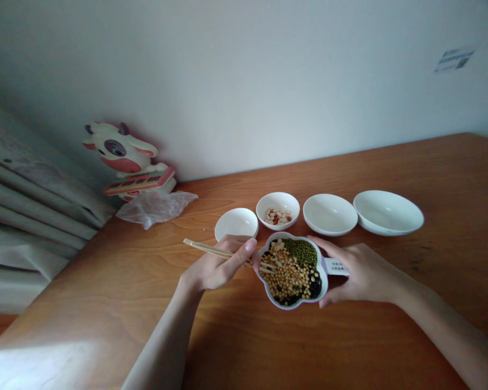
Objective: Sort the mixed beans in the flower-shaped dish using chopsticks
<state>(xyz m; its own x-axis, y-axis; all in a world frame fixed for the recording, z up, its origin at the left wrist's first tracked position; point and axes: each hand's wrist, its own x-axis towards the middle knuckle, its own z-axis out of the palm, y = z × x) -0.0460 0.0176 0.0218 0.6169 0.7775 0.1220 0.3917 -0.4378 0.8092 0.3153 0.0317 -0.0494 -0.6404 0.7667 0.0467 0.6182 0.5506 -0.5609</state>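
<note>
A flower-shaped bowl (287,306) with a white handle holds soybeans (287,273), green beans (303,251), black beans (315,285) and some pale peanut-like pieces. My right hand (355,273) grips it from the right, thumb and fingers on its rim and handle. At its left side, my left hand (223,265) holds wooden chopsticks (205,247), whose tips reach among the soybeans. Behind stand four white bowls: a small one (236,222) partly behind my left hand, one (278,197) with peanut pieces (277,216), and two (330,214) (386,211) showing nothing inside.
A cow-shaped toy (126,157) with a keyboard stands at the back left by the wall, a crumpled clear plastic bag (156,208) before it. Curtains (28,216) hang left of the wooden table (244,346). A paper label (455,59) is on the wall.
</note>
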